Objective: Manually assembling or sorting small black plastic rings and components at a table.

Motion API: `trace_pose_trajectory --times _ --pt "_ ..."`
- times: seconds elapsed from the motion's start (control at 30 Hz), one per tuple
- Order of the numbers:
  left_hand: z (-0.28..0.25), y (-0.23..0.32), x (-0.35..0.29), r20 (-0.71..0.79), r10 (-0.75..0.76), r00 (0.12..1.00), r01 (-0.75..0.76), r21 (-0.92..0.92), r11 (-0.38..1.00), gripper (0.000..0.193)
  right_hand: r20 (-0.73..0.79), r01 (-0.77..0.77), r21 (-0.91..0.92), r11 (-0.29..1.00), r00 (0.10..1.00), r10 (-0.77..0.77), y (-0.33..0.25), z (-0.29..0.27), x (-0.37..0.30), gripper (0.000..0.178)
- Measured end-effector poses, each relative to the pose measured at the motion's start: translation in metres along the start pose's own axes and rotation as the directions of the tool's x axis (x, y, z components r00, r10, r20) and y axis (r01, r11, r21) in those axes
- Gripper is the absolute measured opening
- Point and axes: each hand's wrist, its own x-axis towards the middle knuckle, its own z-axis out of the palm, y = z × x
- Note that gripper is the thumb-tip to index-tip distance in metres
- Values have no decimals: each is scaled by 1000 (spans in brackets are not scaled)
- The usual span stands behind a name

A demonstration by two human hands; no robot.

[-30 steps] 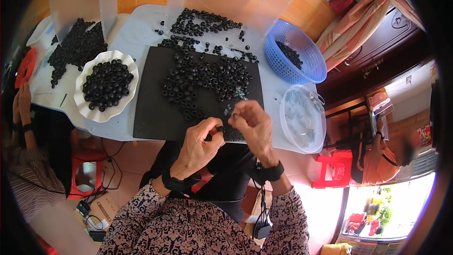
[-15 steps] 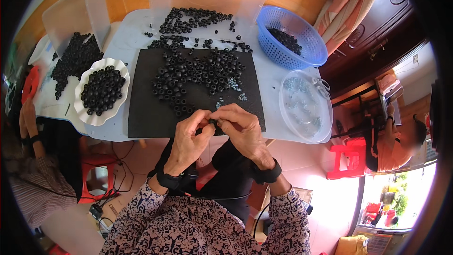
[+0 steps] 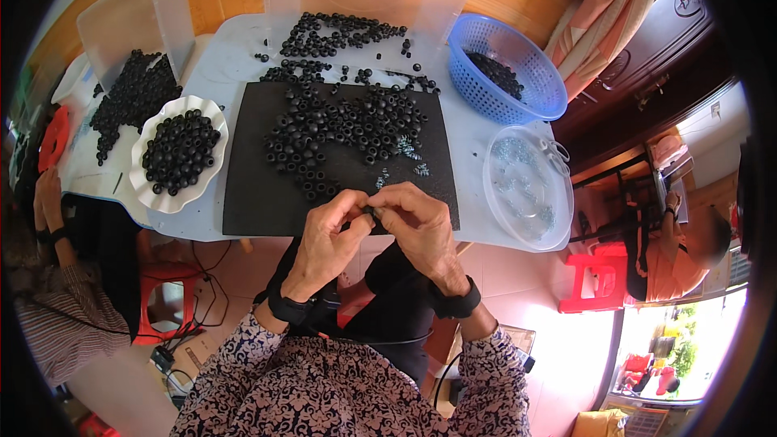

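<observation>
My left hand [image 3: 333, 225] and my right hand [image 3: 419, 222] meet just over the front edge of a black mat [image 3: 247, 186]. Both are closed in a pinch, fingertips together around a small dark bead [image 3: 372, 211], mostly covered by the fingers. Beyond them on the mat lies a loose pile of black beads [image 3: 372, 121] with holes. Close to the pile's right side are a few small pale-blue and dark coil-like pieces [image 3: 406, 146]. Similar pale-blue pieces are scattered in a round clear plastic lid or tray [image 3: 495, 178] to the right.
A white scalloped dish [image 3: 148, 190] of black beads stands left of the mat. A blue plastic basket [image 3: 530, 97] holds more at the back right; scissors [image 3: 557, 154] lie by the clear tray. Translucent bins [image 3: 356, 0] spill beads. Other people sit left and right.
The view has shifted slightly, moving the table items a little to the right. My hands stay pinched together, with small finger movements around the bead.
</observation>
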Motion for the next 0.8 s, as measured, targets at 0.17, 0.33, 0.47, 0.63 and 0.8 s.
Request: trace_pose_trajectory --times 0.17,0.33,0.47,0.63,0.8 --pt "2 -2 0 -38 55 998 -56 -18 998 17 -107 -83 82 993 990 92 0 15 -6 18" --pt "1 -4 -1 -23 47 999 -48 -34 998 18 -131 -101 81 992 985 111 8 17 -11 24" --pt "0 -1 -2 -34 52 998 -54 -71 996 19 -109 -3 7 1000 994 3 9 18 -17 35" --pt "-2 -6 0 -16 -4 1000 1 -179 984 20 -133 68 -154 986 987 -88 3 25 -15 41" --pt "-1 -4 0 6 -53 999 53 -224 973 18 -234 180 -366 913 932 -278 18 31 -13 42"
